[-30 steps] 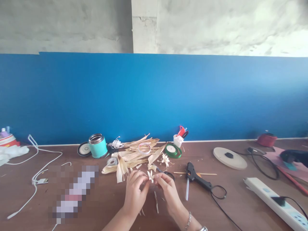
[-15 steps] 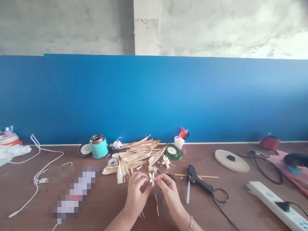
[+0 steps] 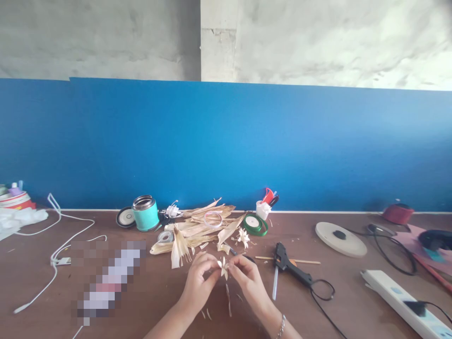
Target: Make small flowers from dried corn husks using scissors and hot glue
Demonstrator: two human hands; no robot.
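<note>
Between my two hands is a small cream flower (image 3: 223, 269) with pointed petals, apparently made of dried corn husk. My left hand (image 3: 202, 282) pinches it from the left. From the other side, the fingertips of my right hand (image 3: 249, 280) close on a petal at its edge. Just beyond lies a second husk flower (image 3: 243, 238). Dried corn husks (image 3: 197, 235) are heaped behind my hands, one with a fringed end. Scissors, partly hidden by my right hand, lie behind it. Thin husk scraps (image 3: 229, 299) are scattered on the table below.
A black glue gun (image 3: 291, 266) with a trailing cord lies right, over a wooden stick. Behind stand a green ribbon roll (image 3: 255, 224), a white cup (image 3: 262, 209) and a turquoise jar (image 3: 146, 214). A power strip (image 3: 406, 301) sits far right; white cables (image 3: 52, 256) lie left.
Both hands stay at nearly the same spot. The flower has turned slightly between the fingers, its petals now facing up more openly. The view has shifted a little.
</note>
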